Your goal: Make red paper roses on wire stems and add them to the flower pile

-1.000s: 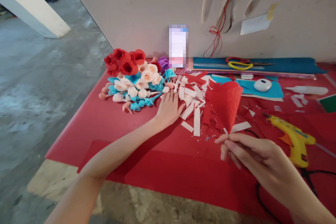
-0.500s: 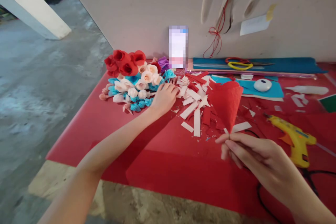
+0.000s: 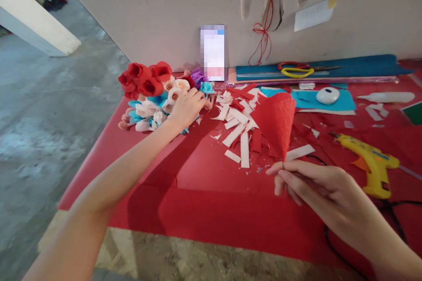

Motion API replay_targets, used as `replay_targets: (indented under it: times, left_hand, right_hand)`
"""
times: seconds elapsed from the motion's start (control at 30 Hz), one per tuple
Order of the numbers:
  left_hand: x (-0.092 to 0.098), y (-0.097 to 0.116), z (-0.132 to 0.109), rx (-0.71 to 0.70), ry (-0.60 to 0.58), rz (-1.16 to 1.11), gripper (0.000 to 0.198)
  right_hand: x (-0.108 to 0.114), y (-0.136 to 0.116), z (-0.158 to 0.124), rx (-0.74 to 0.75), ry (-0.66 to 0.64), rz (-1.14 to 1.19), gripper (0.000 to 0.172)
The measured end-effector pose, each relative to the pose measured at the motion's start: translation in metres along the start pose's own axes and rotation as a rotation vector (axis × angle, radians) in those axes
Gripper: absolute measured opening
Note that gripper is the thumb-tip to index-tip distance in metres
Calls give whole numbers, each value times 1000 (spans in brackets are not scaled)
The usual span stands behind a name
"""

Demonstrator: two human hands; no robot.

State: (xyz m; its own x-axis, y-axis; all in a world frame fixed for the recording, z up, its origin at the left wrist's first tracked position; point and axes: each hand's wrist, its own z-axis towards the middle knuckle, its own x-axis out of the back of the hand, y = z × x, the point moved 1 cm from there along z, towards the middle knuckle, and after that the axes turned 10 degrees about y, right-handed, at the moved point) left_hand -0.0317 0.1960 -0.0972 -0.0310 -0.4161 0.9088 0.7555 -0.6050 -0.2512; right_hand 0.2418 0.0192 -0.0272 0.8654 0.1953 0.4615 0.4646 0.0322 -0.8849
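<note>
My right hand pinches the thin stem of a red paper flower, shaped like a cone widening upward. My left hand rests over the right side of a heap of paper flowers, its fingers bent downward and a little apart; their tips are partly hidden among the blooms. Red flowers stand highest in the heap, with cream flowers below them. Near my left fingertips is a light blue flower, with a purple flower behind it.
Red and white paper scraps lie mid-table. Rightward are a yellow glue gun with a black cord, a white mouse-shaped object, a white bottle and scissors. A phone leans on the wall.
My left hand has shifted left and slightly up, farther over the flower heap. My right hand keeps its pinch on the red paper flower. The whole view has shifted slightly.
</note>
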Motion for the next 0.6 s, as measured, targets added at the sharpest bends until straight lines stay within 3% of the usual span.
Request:
replay_targets:
  times: [0.17, 0.4, 0.6]
  left_hand:
    - [-7, -7, 3, -148, -67, -90, 38]
    - [-12, -15, 3, -41, -24, -108, 34]
    - [-16, -3, -2, -23, -19, -89, 40]
  right_hand:
    - [-1, -2, 0, 7, 15, 4, 30]
    - [-1, -2, 1, 13, 15, 17, 31]
    - [-1, -1, -1, 4, 8, 8, 30]
